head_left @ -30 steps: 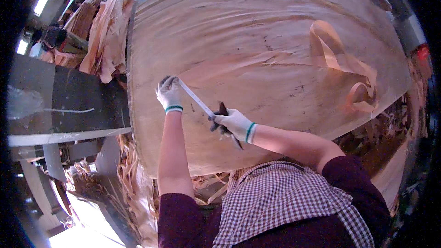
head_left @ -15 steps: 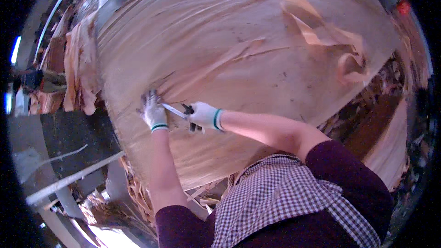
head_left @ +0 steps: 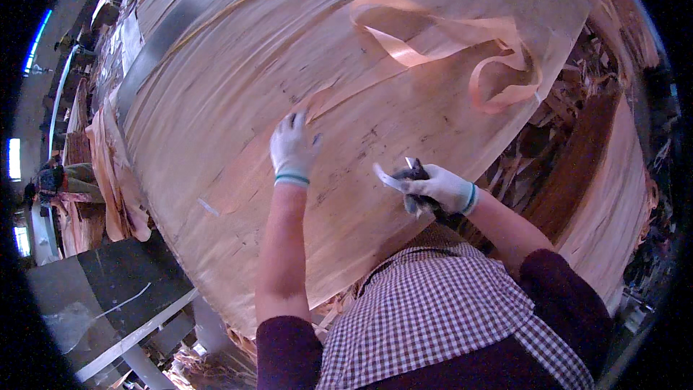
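A wide sheet of thin tan wood veneer (head_left: 346,224) lies before me, with dark cracks and folds across it. My left hand (head_left: 292,148), in a white glove with a green cuff, rests on the sheet beside a narrow split piece (head_left: 319,101); its fingers are stretched out. Nearer my body, my right hand (head_left: 442,189), gloved alike, is closed around a dark-handled knife (head_left: 416,170), whose short blade points away from me. A curved whitish strip (head_left: 388,178), apparently tape, sticks out from the same hand. A small white strip (head_left: 208,207) lies on the veneer at left.
A long, curled orange veneer ribbon (head_left: 411,54) lies on the far right of the sheet. Veneer scraps (head_left: 577,76) are heaped past its right edge. At left are hanging veneer pieces (head_left: 119,177), a dark flat surface (head_left: 130,278) and a pale rail (head_left: 137,336). Another person (head_left: 54,184) is at far left.
My right hand has drawn back to the right, away from my left hand, with the knife and whitish strip. My left hand has shifted up and right along the veneer. The view has turned.
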